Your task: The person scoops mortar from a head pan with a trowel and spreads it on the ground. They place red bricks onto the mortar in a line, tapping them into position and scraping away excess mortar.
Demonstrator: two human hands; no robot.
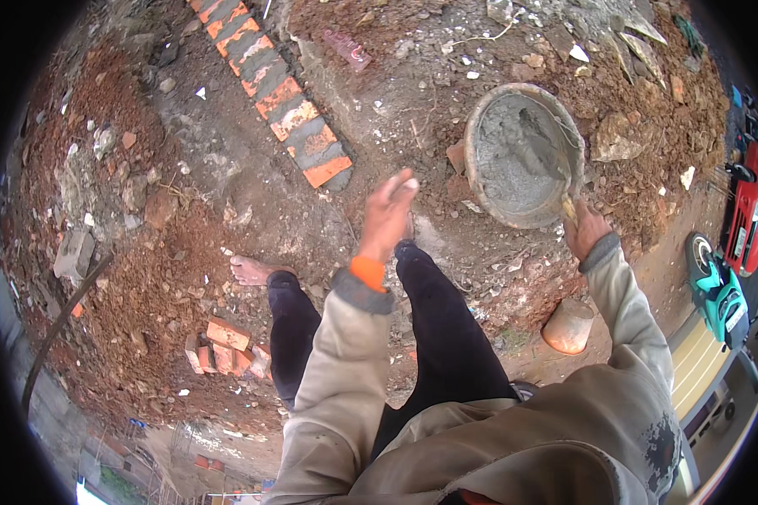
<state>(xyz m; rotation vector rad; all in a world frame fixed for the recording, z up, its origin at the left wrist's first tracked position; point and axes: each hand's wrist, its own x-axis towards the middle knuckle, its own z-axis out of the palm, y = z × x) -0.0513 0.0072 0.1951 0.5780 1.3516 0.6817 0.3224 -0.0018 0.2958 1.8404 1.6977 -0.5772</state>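
Observation:
A round pan (472, 160) of wet grey mortar (509, 168) sits on the ground to the right. My right hand (587, 229) is closed around the handle of a trowel (569, 207) at the pan's near right rim; its blade is hard to make out against the mortar. My left hand (387, 215), with an orange band at the wrist, hangs in the air left of the pan, fingers loosely stretched and nothing visible in them. Ahead of it ends a row of orange bricks (327, 171) with grey mortar between them.
Loose bricks (227, 334) lie in a small pile at the lower left. An upturned-looking bucket (568, 326) stands near my right forearm. Rubble and stones (619, 135) cover the uneven soil. A teal scooter (720, 299) and a red vehicle (749, 210) are at the far right.

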